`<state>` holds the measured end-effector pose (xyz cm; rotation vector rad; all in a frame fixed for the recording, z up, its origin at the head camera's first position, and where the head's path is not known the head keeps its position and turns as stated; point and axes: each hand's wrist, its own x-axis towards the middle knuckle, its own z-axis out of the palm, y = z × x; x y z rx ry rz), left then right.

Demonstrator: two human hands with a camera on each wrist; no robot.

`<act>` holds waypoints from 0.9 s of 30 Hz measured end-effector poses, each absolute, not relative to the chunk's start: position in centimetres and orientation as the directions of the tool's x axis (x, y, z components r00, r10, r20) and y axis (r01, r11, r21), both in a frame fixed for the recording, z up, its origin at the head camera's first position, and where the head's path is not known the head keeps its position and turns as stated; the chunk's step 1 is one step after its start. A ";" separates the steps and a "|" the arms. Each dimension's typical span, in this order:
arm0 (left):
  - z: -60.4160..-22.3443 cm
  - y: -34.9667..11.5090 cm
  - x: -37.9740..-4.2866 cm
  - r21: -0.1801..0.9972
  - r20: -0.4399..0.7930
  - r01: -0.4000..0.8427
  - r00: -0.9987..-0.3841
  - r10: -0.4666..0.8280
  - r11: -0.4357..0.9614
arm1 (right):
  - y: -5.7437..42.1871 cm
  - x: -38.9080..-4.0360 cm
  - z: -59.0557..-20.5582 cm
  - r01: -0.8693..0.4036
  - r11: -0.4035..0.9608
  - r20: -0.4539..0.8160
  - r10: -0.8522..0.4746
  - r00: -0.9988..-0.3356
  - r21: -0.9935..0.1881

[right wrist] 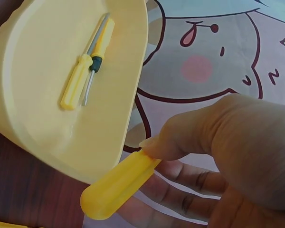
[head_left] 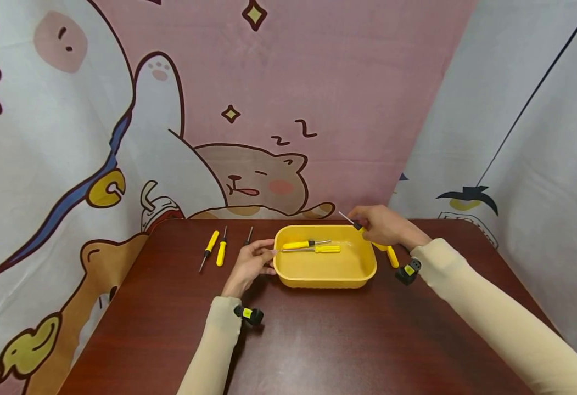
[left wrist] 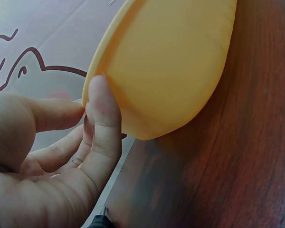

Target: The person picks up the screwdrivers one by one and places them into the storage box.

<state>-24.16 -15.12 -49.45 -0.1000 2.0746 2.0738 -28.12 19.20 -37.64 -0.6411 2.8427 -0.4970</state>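
A yellow plastic basin stands on the table, and my left hand pinches its left rim between thumb and fingers. Inside it lie two screwdrivers: one with a yellow handle and black collar, the other all-yellow in the handle. Above the basin's back right corner, my right hand grips a third screwdriver. Its yellow handle end sticks out between thumb and fingers in the right wrist view; in the head view its metal shaft points up and left.
Left of the basin lie a yellow-black screwdriver, another beside it and a third partly behind my left hand. On the right a yellow handle shows below my right wrist. A printed cloth hangs behind the table.
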 end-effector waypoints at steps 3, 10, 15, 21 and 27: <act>-49.4 -15.1 -24.1 0.981 -0.196 -0.196 -0.975 0.103 0.007 | 18.8 -28.2 -37.7 -0.398 0.843 -0.104 -0.461 -0.881 -0.361; -49.4 -15.1 -24.1 0.981 -0.196 -0.196 -0.975 0.105 0.009 | 17.9 -28.3 -37.8 -0.426 0.839 -0.108 -0.484 -0.868 -0.340; -49.5 -15.1 -24.1 0.981 -0.195 -0.195 -0.976 0.100 0.010 | 17.0 -28.5 -37.9 -0.441 0.838 -0.120 -0.498 -0.859 -0.320; -49.6 -15.1 -24.1 0.981 -0.192 -0.192 -0.976 0.101 0.008 | 15.9 -28.4 -38.2 -0.466 0.830 -0.138 -0.523 -0.841 -0.306; -49.6 -15.0 -24.2 0.983 -0.185 -0.185 -0.978 0.095 0.007 | 14.9 -28.5 -38.5 -0.469 0.821 -0.173 -0.539 -0.824 -0.325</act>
